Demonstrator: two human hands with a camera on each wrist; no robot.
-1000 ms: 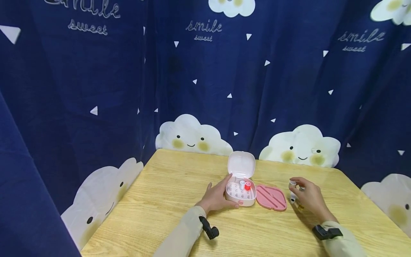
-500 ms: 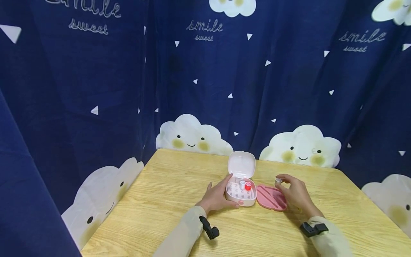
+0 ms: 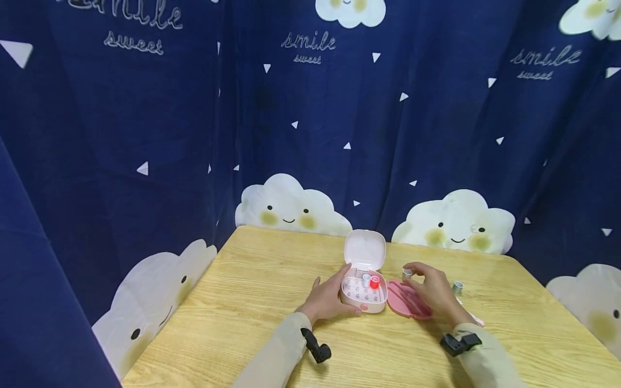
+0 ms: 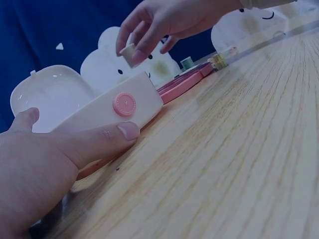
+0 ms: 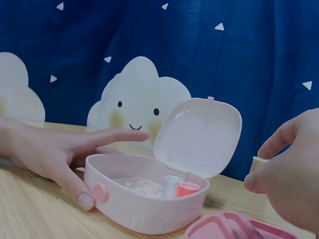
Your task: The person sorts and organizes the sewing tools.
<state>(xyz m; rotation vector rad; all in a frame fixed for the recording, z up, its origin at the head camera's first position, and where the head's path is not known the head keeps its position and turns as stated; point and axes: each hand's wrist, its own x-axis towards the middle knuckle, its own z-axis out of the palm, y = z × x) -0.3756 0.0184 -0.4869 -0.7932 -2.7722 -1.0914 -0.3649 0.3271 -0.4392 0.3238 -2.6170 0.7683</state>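
Observation:
A pale pink sewing box (image 3: 375,307) with its lid (image 3: 365,249) raised stands on the table. My left hand (image 3: 327,299) grips its left side, thumb along the front by the round pink button (image 4: 124,104). Inside, a white thread spool (image 5: 172,185) and a red thread spool (image 5: 187,188) stand side by side at the right. Between thumb and fingertips, my right hand (image 3: 433,288) pinches a cream thread spool (image 5: 259,164), held in the air right of the box. Beneath that hand lies a pink divided tray (image 3: 402,306), partly hidden.
On the table past my right hand stands a green thread spool (image 3: 457,287). A yellow spool (image 4: 218,61) lies near the tray in the left wrist view. A dark blue curtain (image 3: 310,134) with cloud prints hangs behind the wooden table (image 3: 233,345).
My right hand has carried the cream spool leftward from the loose spools, over the pink tray toward the box. The green spool has come into sight. My left hand stays on the box.

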